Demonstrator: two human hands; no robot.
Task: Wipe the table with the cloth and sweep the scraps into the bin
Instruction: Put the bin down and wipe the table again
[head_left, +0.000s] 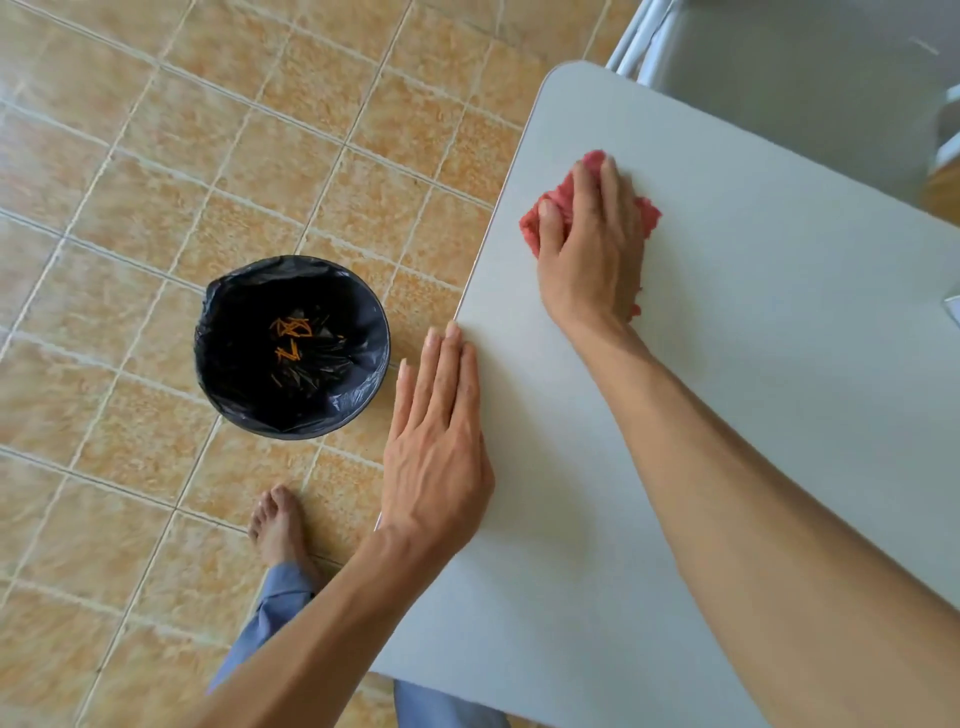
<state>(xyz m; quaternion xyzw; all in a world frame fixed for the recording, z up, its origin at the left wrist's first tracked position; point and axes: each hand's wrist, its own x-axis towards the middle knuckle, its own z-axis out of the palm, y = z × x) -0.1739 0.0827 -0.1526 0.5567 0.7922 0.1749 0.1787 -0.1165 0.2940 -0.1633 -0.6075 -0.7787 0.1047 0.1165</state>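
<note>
A grey table (727, 364) fills the right half of the view. My right hand (592, 244) presses a crumpled red cloth (649, 213) flat on the tabletop near its left edge, fingers spread over it. My left hand (436, 441) lies flat at the table's left edge, fingers together and partly past the edge, holding nothing. On the floor to the left stands a round bin (363, 322) lined with a black bag, with orange scraps (291, 338) at its bottom.
The floor (156, 156) is orange-brown tile. My bare foot (278, 525) and blue trouser leg (270, 613) stand just below the bin. A white chair or frame (639, 36) is behind the table's far corner. A small pale object (953, 306) pokes in at the right edge.
</note>
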